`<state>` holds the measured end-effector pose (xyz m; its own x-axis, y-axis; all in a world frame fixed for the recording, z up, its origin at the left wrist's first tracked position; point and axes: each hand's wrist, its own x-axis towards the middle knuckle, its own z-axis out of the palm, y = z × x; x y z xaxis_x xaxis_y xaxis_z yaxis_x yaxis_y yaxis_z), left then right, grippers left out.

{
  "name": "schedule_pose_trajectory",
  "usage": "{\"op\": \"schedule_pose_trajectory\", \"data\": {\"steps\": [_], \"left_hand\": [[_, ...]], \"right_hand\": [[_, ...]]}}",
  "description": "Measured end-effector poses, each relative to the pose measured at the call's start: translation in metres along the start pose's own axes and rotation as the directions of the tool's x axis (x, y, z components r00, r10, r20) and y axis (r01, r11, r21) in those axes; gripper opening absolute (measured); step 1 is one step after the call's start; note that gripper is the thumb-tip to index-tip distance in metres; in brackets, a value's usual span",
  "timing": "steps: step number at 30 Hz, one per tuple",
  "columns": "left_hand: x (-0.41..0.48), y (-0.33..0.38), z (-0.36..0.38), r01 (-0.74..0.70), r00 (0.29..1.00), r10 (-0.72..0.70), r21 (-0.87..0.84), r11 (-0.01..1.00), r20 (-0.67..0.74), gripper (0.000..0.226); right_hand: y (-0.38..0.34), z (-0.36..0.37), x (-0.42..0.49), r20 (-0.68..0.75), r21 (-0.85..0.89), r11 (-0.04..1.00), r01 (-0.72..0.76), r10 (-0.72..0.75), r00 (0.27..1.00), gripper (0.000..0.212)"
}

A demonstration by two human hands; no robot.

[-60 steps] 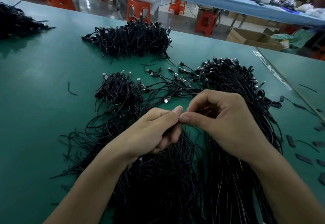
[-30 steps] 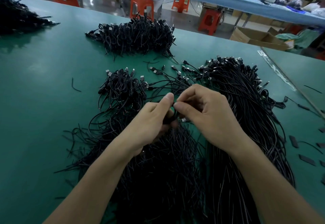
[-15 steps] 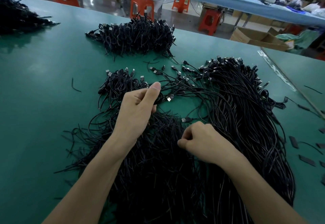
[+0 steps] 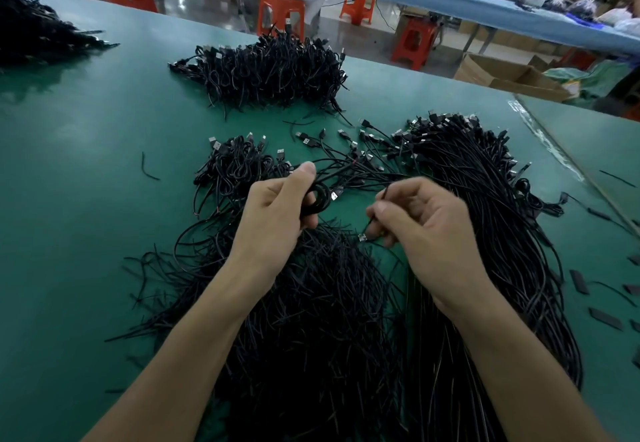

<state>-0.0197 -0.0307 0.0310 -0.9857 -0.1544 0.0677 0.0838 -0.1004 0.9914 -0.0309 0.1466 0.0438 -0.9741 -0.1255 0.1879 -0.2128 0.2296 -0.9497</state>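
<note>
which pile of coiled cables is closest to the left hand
The small coiled pile just beyond the left hand; the bigger coiled pile lies much farther back on the table.

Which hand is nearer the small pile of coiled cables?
Left. The left hand, gripping a coil, is right beside the pile; the right hand is farther right, pinching a cable.

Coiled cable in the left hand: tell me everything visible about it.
The coiled cable is thin, black and rubbery-looking, wound into a small round loop of several turns. Its silver-tipped USB plug sticks out to the right. The left hand grips it, thumb on top, fingers curled beneath, over the loose cable pile on the green table. The right hand pinches a separate cable, apart from it.
</note>
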Motion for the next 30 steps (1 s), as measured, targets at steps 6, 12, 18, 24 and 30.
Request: {"op": "schedule_pose_trajectory", "data": {"steps": [6,12,18,24,30], "left_hand": [[-0.009,0.006,0.005,-0.034,0.969,0.044,-0.046,0.998,0.243,0.051],[-0.013,0.006,0.011,0.008,0.953,0.029,-0.119,0.993,0.303,0.028],[-0.013,0.010,0.011,-0.128,0.952,0.179,-0.210,0.969,0.249,0.033],[-0.013,0.010,0.009,-0.127,0.950,0.208,-0.321,0.938,0.232,0.039],[-0.011,0.009,0.009,-0.031,0.991,0.064,-0.257,0.966,0.120,0.056]], "right_hand": [[-0.015,0.021,0.000,-0.225,0.472,0.870,0.144,-0.039,0.974,0.010],[-0.019,0.044,-0.009,-0.246,0.466,0.849,0.250,-0.147,0.958,0.009],[-0.015,0.047,-0.013,-0.211,0.236,0.959,0.158,-0.108,0.971,0.008],[-0.016,0.046,-0.020,-0.096,-0.019,0.981,0.191,-0.192,0.977,0.014],[-0.021,0.039,-0.021,-0.069,-0.298,0.886,0.355,-0.391,0.918,0.014]]}}
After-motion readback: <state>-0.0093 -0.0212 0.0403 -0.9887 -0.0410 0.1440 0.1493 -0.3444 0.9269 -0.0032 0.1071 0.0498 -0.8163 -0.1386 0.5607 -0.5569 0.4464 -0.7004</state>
